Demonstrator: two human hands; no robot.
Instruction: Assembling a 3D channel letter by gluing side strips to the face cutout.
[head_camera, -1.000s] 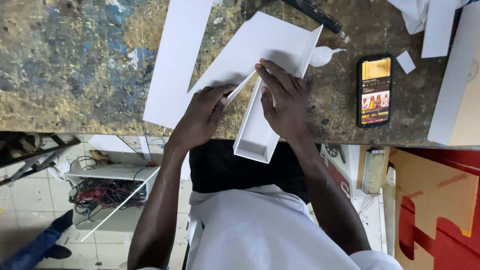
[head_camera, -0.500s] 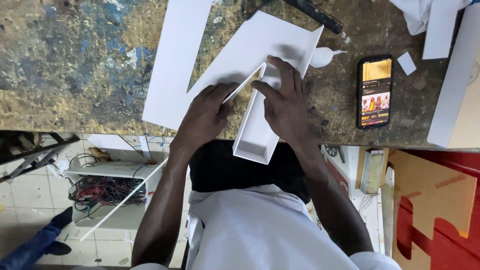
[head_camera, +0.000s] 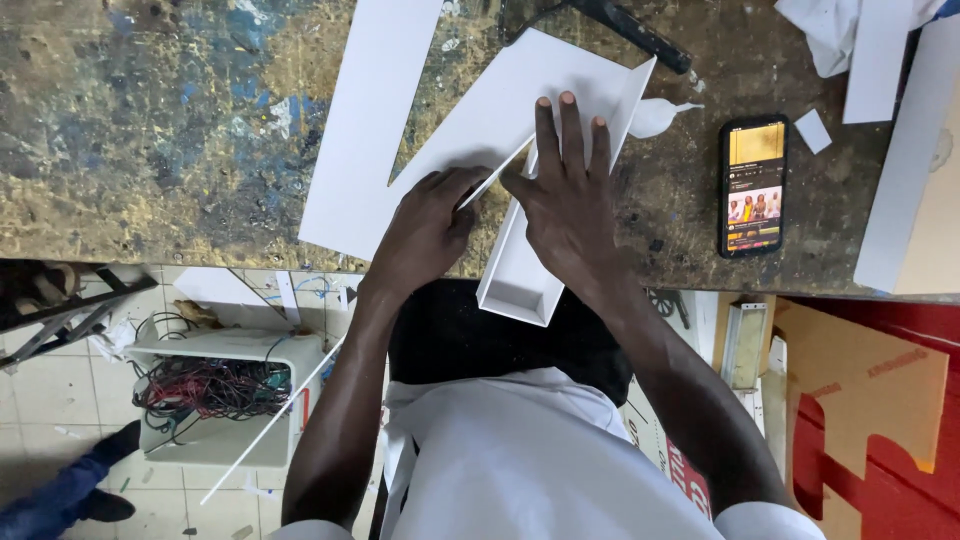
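Two hands work a white foam-board tray at the edge of a paint-stained workbench.

The left hand (head_camera: 428, 232) pinches a thin white strip (head_camera: 497, 172) against the long white open-topped tray (head_camera: 520, 283), which overhangs the bench edge; the right hand (head_camera: 568, 198) lies flat, fingers spread, pressing a large white sheet (head_camera: 520, 95). A lit black smartphone (head_camera: 752, 185), a white plank (head_camera: 365, 120) and a dark tool (head_camera: 640, 35) lie near. Compared with half a second earlier, the right fingers are extended farther up the sheet.

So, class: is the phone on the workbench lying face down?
No: the phone lies face up on the workbench, with its lit screen showing pictures.
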